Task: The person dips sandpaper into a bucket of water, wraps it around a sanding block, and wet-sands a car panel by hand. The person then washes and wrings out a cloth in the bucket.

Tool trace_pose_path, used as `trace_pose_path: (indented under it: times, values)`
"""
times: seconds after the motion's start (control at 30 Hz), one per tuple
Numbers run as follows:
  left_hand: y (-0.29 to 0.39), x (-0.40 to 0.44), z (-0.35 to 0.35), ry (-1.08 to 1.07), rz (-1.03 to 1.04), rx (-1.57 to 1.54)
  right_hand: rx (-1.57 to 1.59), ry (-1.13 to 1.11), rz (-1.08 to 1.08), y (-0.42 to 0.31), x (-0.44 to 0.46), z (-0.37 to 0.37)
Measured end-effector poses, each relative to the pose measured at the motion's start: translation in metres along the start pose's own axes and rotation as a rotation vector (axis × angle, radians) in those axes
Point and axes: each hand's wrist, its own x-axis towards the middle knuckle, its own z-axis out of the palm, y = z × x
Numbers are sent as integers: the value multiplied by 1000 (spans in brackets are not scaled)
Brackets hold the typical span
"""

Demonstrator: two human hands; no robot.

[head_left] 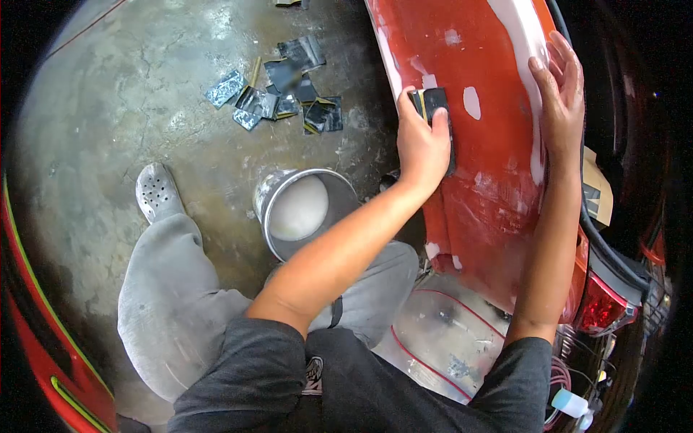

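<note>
My left hand (424, 148) grips a folded piece of black sandpaper (434, 99) with a yellowish strip showing. It is at the left side of a red car body panel (498, 137), which has white and pale pink filler patches. The hand partly hides the sandpaper, so I cannot tell whether a block is inside. My right hand (563, 94) looks wet and holds nothing; its fingers are stretched out and apart at the panel's right edge, beside a long white filler strip (516, 22).
A grey bucket (339, 187) of cloudy liquid stands by my legs. Used sandpaper pieces (289, 76) lie scattered on the wet concrete floor (94, 130). A red hose (422, 357) runs along the ground near a red tail light (600, 304). Another red vehicle (43, 346) edges the left.
</note>
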Motion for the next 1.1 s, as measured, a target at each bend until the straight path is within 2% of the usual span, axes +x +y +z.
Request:
trace_pose_path:
  times: [0.07,0.1,0.13,0.2,0.27,0.3,0.4,0.43,0.47,0.6,0.77,0.9,0.93,1.0,1.03,1.1]
  values:
    - [-6,20,0,-16,-58,-22,-10,5,5,-2,-2,-2]
    - [-5,42,-1,-32,-93,-131,9,6,10,-3,-1,-1]
    - [-6,60,-2,-21,-62,-60,28,2,17,-3,-1,-1]
    - [1,54,-2,27,-20,-12,-7,1,21,-1,1,-3]
    - [-5,28,-1,-37,-79,-38,-22,-1,18,2,2,-2]
    - [3,15,-1,33,9,-11,-35,9,31,-2,0,-2]
    - [9,44,-3,-62,-191,-159,126,6,7,3,1,1]
    - [9,58,-2,-26,-188,-171,85,-1,14,-1,0,-1]
    - [11,63,-3,-60,-269,-140,45,-7,21,-6,0,-3]
    - [18,18,-7,-72,-150,-129,25,5,9,-5,0,0]
    - [10,74,-6,-75,-193,-130,56,-11,30,5,-7,-1]
    - [10,10,-1,-9,-12,-51,54,-3,13,1,4,0]
    - [12,9,-4,-48,-52,-111,48,-8,24,0,-1,0]
    - [4,39,-3,-9,-83,-123,34,-6,17,3,-3,0]
    - [-7,65,0,4,-168,-164,-1,0,23,-1,-4,-1]
    - [-2,88,-15,-34,-149,-29,-38,12,23,-8,-2,1]
